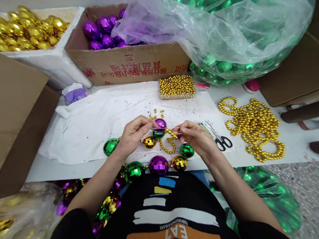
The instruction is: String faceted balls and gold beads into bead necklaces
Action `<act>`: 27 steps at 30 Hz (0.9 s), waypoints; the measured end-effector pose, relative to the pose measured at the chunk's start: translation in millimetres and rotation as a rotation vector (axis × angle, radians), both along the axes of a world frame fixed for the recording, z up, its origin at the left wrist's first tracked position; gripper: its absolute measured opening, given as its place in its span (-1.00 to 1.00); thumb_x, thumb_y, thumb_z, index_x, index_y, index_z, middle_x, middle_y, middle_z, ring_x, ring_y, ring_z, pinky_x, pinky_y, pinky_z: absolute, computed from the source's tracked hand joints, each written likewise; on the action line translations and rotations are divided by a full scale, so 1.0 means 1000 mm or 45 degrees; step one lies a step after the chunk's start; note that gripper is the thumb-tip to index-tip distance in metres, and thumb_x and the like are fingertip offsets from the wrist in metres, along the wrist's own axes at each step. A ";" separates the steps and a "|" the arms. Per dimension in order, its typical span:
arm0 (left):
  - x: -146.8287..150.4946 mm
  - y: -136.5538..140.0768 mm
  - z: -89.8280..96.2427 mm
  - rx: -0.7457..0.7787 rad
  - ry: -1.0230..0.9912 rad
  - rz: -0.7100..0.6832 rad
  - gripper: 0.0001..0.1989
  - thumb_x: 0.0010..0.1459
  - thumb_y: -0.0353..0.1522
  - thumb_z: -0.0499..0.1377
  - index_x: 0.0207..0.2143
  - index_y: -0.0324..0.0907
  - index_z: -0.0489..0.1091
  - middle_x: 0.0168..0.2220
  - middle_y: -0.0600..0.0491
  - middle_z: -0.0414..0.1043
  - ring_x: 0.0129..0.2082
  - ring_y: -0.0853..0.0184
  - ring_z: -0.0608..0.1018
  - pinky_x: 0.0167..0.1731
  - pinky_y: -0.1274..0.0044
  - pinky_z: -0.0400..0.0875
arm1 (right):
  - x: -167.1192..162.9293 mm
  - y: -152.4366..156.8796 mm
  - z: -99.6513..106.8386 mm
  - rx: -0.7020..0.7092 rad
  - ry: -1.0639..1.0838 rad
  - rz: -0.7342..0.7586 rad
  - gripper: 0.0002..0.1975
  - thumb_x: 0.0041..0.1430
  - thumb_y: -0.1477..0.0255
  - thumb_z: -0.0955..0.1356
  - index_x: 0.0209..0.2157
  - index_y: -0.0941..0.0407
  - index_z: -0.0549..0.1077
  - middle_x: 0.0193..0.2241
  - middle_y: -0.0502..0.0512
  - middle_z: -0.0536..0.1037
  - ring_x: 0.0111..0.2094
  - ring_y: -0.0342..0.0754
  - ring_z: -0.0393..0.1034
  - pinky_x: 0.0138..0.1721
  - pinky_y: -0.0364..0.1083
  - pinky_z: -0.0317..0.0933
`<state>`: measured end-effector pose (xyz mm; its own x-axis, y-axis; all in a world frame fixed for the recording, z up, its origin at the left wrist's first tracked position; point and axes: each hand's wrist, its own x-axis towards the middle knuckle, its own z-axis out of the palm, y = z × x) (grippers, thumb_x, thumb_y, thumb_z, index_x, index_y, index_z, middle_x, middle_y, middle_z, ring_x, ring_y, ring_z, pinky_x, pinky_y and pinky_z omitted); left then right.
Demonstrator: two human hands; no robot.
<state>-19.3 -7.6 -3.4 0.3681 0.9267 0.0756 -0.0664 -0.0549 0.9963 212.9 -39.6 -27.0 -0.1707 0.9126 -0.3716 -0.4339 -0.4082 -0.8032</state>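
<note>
My left hand [135,134] is closed in a pinch above the table, and my right hand [195,135] pinches across from it. A thin pale thread [168,128] runs between the fingertips of both. Around and below them lies a necklace of large faceted balls: a purple ball [158,165], a green ball [134,171] and a gold ball [180,163] along the table's front edge. Another purple ball [160,124] shows between the hands, beside a short loop of gold beads [168,148]. Several loose gold beads [155,111] lie just beyond.
A clear box of gold beads [177,87] stands on the white cloth [113,112]. To the right are scissors [220,140] and piled gold bead strands [254,121]. Behind stand a carton [126,64], a white foam box [70,56] and a bag of green balls [241,32].
</note>
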 end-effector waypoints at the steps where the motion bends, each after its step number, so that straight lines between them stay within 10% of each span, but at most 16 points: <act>1: -0.002 -0.007 -0.007 -0.089 -0.109 0.080 -0.84 0.23 -0.28 0.22 -0.35 -0.19 0.41 -0.26 0.03 0.54 -0.24 0.39 0.54 -0.14 0.51 0.43 | 0.005 -0.004 -0.003 -0.004 -0.011 -0.042 -0.77 -0.09 0.36 0.55 -0.48 0.13 0.47 -0.30 0.11 0.62 -0.29 -0.08 0.50 -0.51 -0.22 0.26; 8: 0.006 -0.043 -0.036 -0.656 -0.573 0.286 -0.63 0.14 -0.14 0.27 -0.43 -0.14 0.17 -0.34 0.06 0.43 -0.16 0.32 0.56 -0.30 0.55 0.46 | 0.008 -0.028 -0.010 0.005 0.015 0.033 -0.80 0.07 0.34 0.42 -0.45 0.07 0.32 -0.15 0.13 0.58 -0.07 0.03 0.48 -0.36 -0.11 0.33; 12: 0.011 -0.045 -0.038 -0.671 -0.395 0.233 -0.63 0.16 -0.08 0.21 -0.41 -0.12 0.14 -0.55 0.19 0.17 -0.55 0.46 0.38 -0.63 0.65 0.17 | -0.001 -0.031 -0.004 0.077 0.057 -0.053 -0.79 0.12 0.29 0.33 -0.42 0.03 0.18 -0.38 0.06 0.44 -0.27 -0.04 0.41 -0.49 -0.15 0.22; 21: 0.009 -0.046 -0.030 0.326 0.974 -0.195 -0.67 0.33 -0.31 0.01 -0.50 -0.18 0.35 -0.49 0.05 0.38 -0.43 0.34 0.39 -0.37 0.51 0.18 | -0.017 -0.033 -0.009 0.036 -0.061 0.011 -0.74 0.10 0.27 0.40 -0.40 0.06 0.24 -0.48 -0.06 0.33 -0.54 -0.19 0.15 -0.57 -0.19 0.09; 27: 0.015 -0.041 -0.036 0.367 1.110 -0.597 -0.67 0.30 -0.34 0.03 -0.54 -0.17 0.34 -0.54 0.08 0.38 -0.51 0.35 0.33 -0.44 0.50 0.02 | -0.016 -0.034 -0.021 0.249 -0.659 0.184 -0.80 0.20 0.30 0.31 -0.44 0.08 0.28 -0.60 -0.12 0.26 -0.60 -0.20 0.10 -0.56 -0.19 -0.03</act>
